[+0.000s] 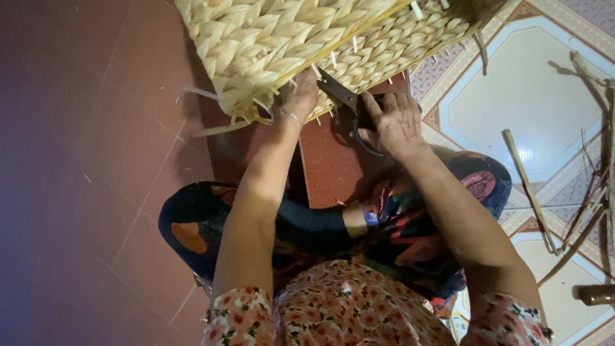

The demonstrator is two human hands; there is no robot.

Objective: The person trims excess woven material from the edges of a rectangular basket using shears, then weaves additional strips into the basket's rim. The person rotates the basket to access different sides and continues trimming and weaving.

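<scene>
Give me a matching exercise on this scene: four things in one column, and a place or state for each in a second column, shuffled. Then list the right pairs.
Things
1. woven basket
2. scissors
3. left hand
4. dry strips

Places or states
A. lying loose on the pale patterned floor, at the right
B. held in the right hand, blades pointing at the basket's edge
C. tilted at the top of the view, stray ends sticking out along its lower edge
D. pressed against the basket's lower edge, a thin bracelet on the wrist

Pairs: 1-C, 2-B, 3-D, 4-A
</scene>
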